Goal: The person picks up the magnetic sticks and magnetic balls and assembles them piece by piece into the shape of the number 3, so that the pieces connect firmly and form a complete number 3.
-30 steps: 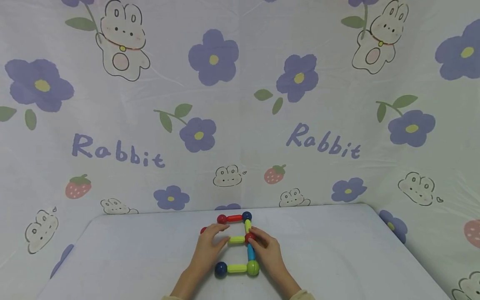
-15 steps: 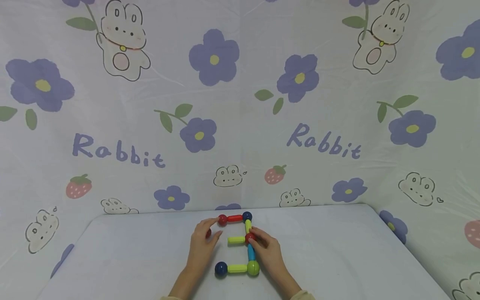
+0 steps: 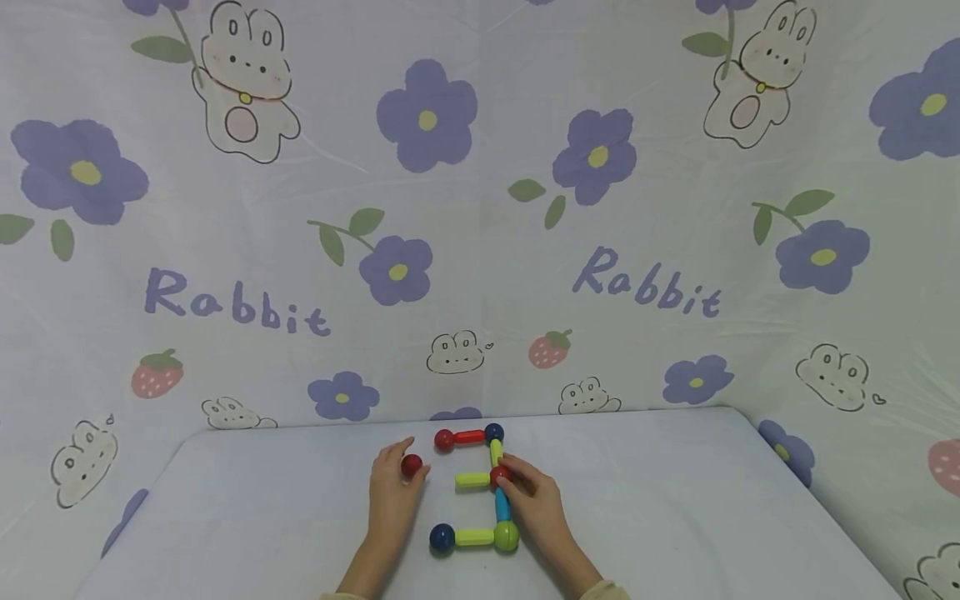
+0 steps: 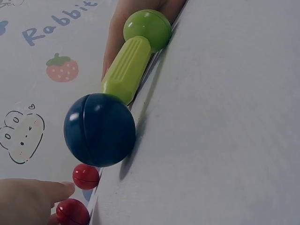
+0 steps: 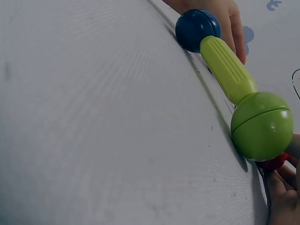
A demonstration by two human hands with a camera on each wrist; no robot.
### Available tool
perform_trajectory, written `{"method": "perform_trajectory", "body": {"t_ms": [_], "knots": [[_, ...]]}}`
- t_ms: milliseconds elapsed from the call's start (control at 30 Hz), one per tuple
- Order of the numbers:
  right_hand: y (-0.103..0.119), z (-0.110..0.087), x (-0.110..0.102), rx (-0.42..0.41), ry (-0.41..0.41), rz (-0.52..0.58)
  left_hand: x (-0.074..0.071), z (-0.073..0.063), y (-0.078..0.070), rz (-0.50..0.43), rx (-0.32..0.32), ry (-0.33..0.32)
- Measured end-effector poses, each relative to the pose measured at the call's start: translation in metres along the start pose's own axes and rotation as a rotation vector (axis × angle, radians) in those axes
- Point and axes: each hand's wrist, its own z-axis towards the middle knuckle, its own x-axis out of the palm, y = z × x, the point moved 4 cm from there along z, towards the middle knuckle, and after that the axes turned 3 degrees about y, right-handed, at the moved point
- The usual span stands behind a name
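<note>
My left hand [image 3: 392,492] curls its thumb and fingers round a loose red ball [image 3: 412,465], left of a linked row of magnetic balls and rods. With its fingertips my right hand [image 3: 536,500] holds another red ball [image 3: 499,476] at the middle of that structure. From this ball a yellow-green rod [image 3: 472,480] points left with a free end. A yellow rod [image 3: 496,452] runs back to a dark blue ball [image 3: 493,432]; a blue rod [image 3: 502,504] runs forward to a green ball [image 3: 506,536]. The left wrist view shows the loose ball [image 4: 72,212] partly hidden by fingers.
At the back a red rod [image 3: 469,437] joins the dark blue ball to a red ball [image 3: 444,440]. In front, a yellow-green rod [image 3: 474,537] links the green ball to another dark blue ball [image 3: 442,538]. A white table [image 3: 675,500] meets a printed cloth [image 3: 480,250] behind.
My left hand has moved left from beside the middle rod's free end to the loose red ball, which has shifted slightly. The right hand stays on the middle red ball.
</note>
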Motion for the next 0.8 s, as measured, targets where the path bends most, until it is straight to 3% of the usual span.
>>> {"method": "perform_trajectory", "body": {"t_ms": [400, 800], "knots": [[0.0006, 0.0005, 0.0002, -0.008, -0.002, 0.015, 0.0042, -0.0043, 0.0042, -0.038, -0.073, 0.061], [0.0004, -0.0002, 0.0004, -0.011, -0.007, 0.006, 0.0064, -0.0052, 0.0063, -0.059, -0.062, 0.079]]}}
